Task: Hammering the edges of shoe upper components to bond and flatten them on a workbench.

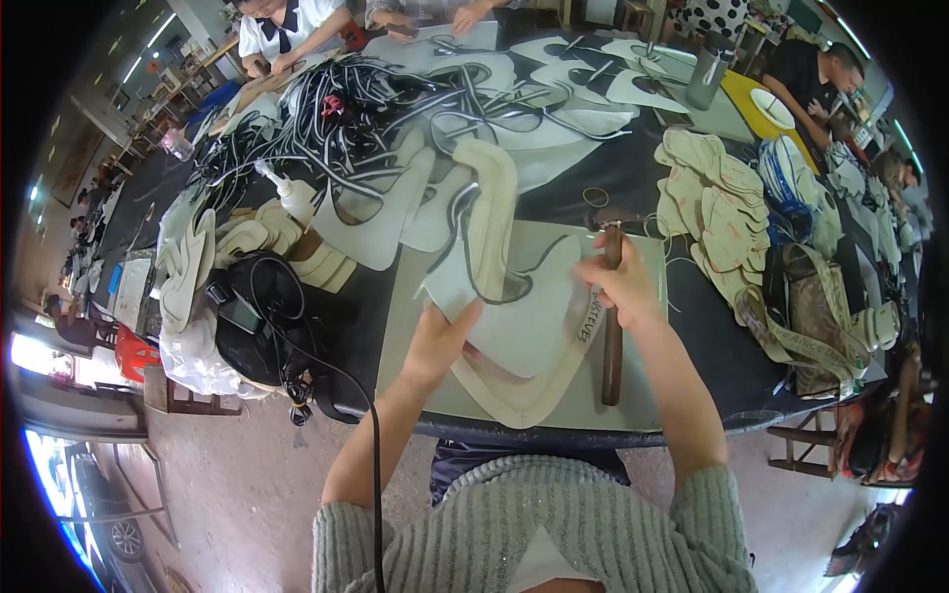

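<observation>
My left hand (440, 346) pinches a pale grey shoe-upper piece (529, 331) by its left edge, thumb on top. This piece is curved, with a dark-edged opening and lettering along its right side. A long cream padded strip (489, 212) runs up from its middle, away from me. My right hand (625, 282) closes around the brown wooden handle of a hammer (612, 361), whose head points away from me. The fingertips of this hand lie close to the piece's right edge. Beneath everything is a grey-green work board (405, 366).
Black-and-white trim strips (336, 109) pile up at the far left. A white glue bottle (294, 195) and a black cabled device (252, 316) stand left. Stacked cream pieces (712, 203) and a patterned strap roll (816, 321) lie right. Other people (287, 35) work across the table.
</observation>
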`<state>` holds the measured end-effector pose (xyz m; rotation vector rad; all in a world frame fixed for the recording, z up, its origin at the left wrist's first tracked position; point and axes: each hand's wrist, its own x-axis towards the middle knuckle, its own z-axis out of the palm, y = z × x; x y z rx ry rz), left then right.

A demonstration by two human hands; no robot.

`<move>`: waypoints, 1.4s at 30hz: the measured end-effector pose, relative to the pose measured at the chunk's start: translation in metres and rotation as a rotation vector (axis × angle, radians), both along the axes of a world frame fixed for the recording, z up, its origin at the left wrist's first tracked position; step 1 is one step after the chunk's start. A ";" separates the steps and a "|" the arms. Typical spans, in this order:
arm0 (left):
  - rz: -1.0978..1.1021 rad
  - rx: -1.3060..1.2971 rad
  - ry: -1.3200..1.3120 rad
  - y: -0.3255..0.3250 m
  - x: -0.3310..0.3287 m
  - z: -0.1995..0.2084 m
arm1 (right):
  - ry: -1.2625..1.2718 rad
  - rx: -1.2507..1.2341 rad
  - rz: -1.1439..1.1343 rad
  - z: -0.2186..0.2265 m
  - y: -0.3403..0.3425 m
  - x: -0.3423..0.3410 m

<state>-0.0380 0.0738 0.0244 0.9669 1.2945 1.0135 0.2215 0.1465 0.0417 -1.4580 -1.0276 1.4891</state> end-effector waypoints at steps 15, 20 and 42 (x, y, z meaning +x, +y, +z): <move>-0.015 0.005 0.213 -0.031 -0.023 0.000 | -0.234 -0.001 0.148 -0.011 -0.030 0.005; -0.039 0.164 0.349 -0.030 -0.031 -0.018 | -0.290 0.105 0.140 -0.028 -0.024 0.009; -0.176 0.168 0.517 -0.018 -0.031 -0.016 | -0.369 0.054 0.242 -0.023 -0.034 0.008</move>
